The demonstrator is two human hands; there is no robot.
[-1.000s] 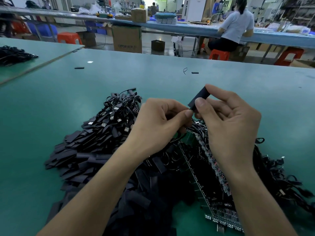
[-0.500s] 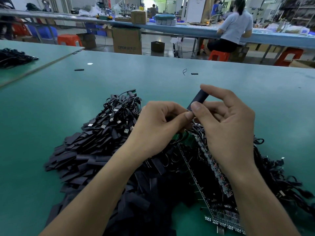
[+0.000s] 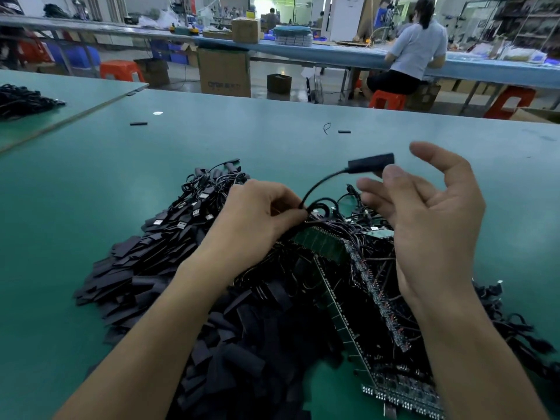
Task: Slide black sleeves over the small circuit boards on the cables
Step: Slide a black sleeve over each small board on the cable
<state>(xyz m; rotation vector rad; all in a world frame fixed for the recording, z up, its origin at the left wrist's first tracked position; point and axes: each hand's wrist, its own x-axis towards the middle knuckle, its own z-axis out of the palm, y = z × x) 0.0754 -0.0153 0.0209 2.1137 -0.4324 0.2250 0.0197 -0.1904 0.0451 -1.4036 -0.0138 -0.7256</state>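
Note:
My left hand (image 3: 257, 216) pinches a thin black cable (image 3: 318, 184) that arcs up to the right. At the cable's end a black sleeve (image 3: 371, 162) sits in the air, level, just beyond my right thumb tip. My right hand (image 3: 430, 213) is spread with fingers relaxed, palm toward me, and grips nothing. Below my hands lies a heap of loose flat black sleeves (image 3: 169, 274). Finished cables with USB plugs (image 3: 197, 204) lie behind it. Green circuit board strips (image 3: 342, 298) with wired cables lie under my right hand.
The green table (image 3: 91, 183) stretches far ahead, with two stray black sleeves (image 3: 138, 124) and a wire bit (image 3: 326, 128) on it. A second table at left holds a cable pile (image 3: 24, 100). A person sits at a far bench (image 3: 415, 53).
My right hand let go of the sleeve and spread its fingers. The sleeve now hangs on the cable end, which my left hand holds lower down. The hands moved apart.

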